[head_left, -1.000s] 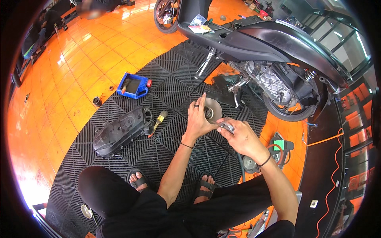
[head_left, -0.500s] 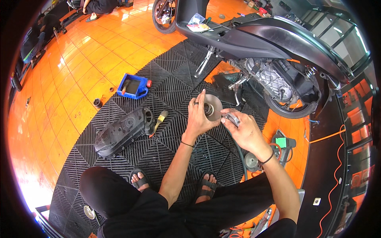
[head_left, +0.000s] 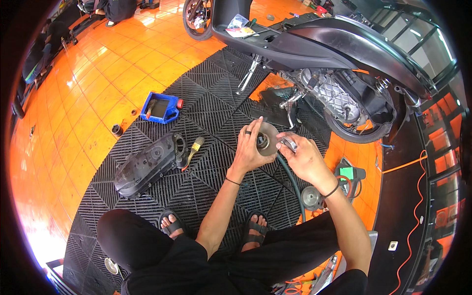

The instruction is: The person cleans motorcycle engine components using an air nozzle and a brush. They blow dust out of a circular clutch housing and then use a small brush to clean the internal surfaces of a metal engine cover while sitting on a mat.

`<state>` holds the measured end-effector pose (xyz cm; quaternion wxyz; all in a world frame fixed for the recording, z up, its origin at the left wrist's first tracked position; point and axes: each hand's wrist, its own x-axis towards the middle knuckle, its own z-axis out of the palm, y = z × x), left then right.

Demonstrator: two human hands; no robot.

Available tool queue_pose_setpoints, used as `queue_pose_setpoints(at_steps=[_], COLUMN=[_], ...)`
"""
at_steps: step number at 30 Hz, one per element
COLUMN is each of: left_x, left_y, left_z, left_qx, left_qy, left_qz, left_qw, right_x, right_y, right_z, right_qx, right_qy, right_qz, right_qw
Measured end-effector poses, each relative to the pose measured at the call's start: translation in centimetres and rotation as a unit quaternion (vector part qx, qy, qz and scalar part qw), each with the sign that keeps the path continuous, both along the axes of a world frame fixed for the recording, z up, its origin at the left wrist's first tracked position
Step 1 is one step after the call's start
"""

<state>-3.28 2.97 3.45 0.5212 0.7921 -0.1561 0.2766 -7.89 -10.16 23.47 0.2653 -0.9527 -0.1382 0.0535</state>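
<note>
Left hand (head_left: 251,150): you cup the metal disc (head_left: 268,139) from behind, fingers curled round its rim, ringed finger on top.
Right hand (head_left: 304,158): closed on a small metal part (head_left: 289,143), pinched at the fingertips against the disc's right edge.
Disc: held in the air over the black mat (head_left: 196,182), in front of your knees, near the scooter (head_left: 324,64) engine.
Doing it well: keep the disc's face turned up toward you and steady it with your left palm, so that your right fingers can work squarely at the hub.
Pose: both forearms reach forward from your lap, wrists close together, elbows bent.
Nearby: black cover (head_left: 147,164) and blue tray (head_left: 160,108), well to your left.
</note>
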Motion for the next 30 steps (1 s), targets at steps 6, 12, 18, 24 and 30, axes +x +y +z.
queue_pose_setpoints(at_steps=[6,12,18,24,30], left_x=[0.0,0.2,0.1,0.4,0.6], left_y=[0.4,0.3,0.0,-0.3,0.1], left_z=[-0.6,-0.5,-1.0,-2.0,-1.4], left_qx=[-0.023,0.008,-0.009,-0.242,-0.414], left_qy=[0.006,-0.002,0.003,0.096,0.073], left_qz=[-0.010,0.010,-0.018,-0.117,-0.185], left_qw=[1.000,1.000,1.000,0.958,0.888], right_x=[0.0,0.1,0.3,0.0,-0.4], right_y=[0.2,-1.2,-1.2,-0.6,-0.3], right_z=[0.2,-0.8,-0.5,0.7,1.6], right_qx=[0.001,-0.003,-0.022,0.021,0.043], right_qy=[0.009,-0.012,-0.012,-0.014,0.025], right_qz=[0.016,0.028,0.018,-0.008,0.004], right_qw=[1.000,1.000,1.000,1.000,0.999])
